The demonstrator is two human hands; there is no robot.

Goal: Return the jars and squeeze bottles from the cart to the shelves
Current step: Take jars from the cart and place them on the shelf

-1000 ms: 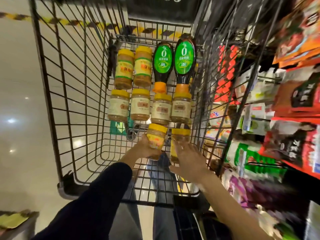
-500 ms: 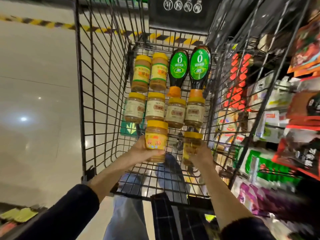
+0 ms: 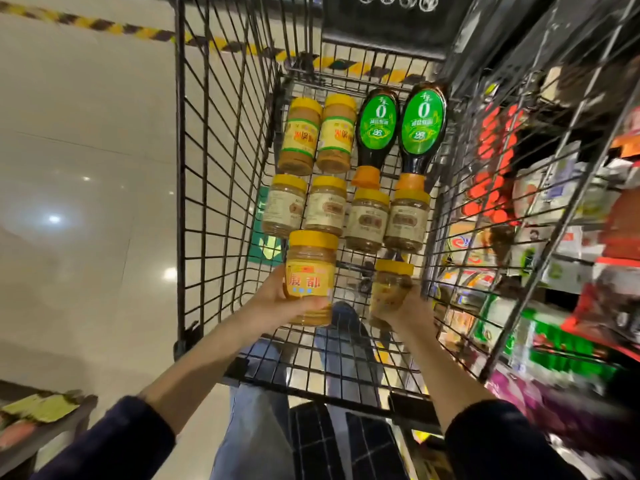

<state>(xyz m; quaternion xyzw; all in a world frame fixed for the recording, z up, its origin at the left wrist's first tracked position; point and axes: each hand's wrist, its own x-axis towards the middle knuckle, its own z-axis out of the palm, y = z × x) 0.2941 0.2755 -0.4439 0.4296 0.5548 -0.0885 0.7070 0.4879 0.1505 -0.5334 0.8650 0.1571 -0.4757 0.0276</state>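
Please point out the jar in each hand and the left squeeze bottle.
Yellow-labelled jar (image 3: 309, 280), left hand (image 3: 275, 299): head view, label.
Amber yellow-lidded jar (image 3: 389, 289), right hand (image 3: 414, 310): head view, side wall.
Dark green-labelled, orange-capped squeeze bottle (image 3: 378, 124): head view, label.

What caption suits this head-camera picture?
Left hand grips the yellow-label jar, right hand a second jar, inside the wire cart.

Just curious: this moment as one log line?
left hand: grips yellow-label jar | right hand: grips second jar | cart: six jars, two squeeze bottles
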